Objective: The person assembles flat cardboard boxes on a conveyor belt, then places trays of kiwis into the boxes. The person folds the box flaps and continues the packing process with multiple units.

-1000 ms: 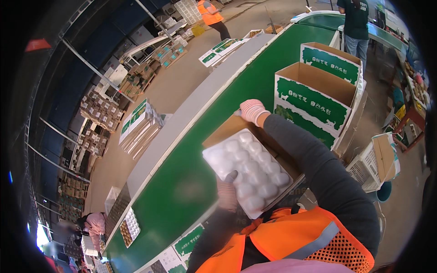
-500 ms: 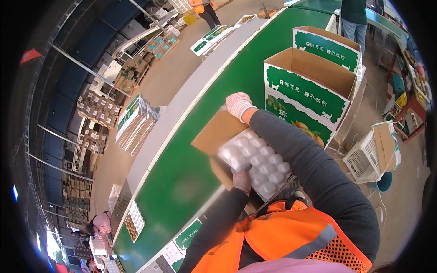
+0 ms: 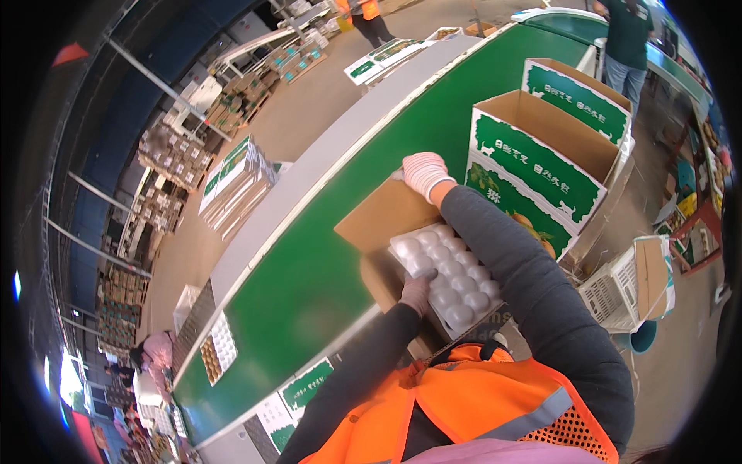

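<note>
An open brown cardboard carton (image 3: 376,280) stands on the near side of the green conveyor belt, close against my body. In its mouth lies a white moulded plastic tray (image 3: 446,271) with rows of rounded cups, slightly tilted. My left hand (image 3: 417,291), in a dark glove, is closed on the tray's left edge with the thumb on top; its other fingers are hidden. My right hand (image 3: 425,174), in a pink and white striped glove, is closed on the upper corner of the carton's raised flap (image 3: 384,213). What lies beneath the tray is hidden.
Two open green-and-white cartons (image 3: 533,170) stand at the right beside the belt (image 3: 301,298). Farther left on the belt lies a tray of brown fruit (image 3: 219,348). A white plastic crate (image 3: 614,290) stands on the floor at right. Flattened cartons (image 3: 239,185) are stacked beyond the belt.
The tray has shifted a little down into the carton, baring more of its inner wall. My left hand has moved with it, while my right hand keeps its hold on the flap. The view has turned slightly.
</note>
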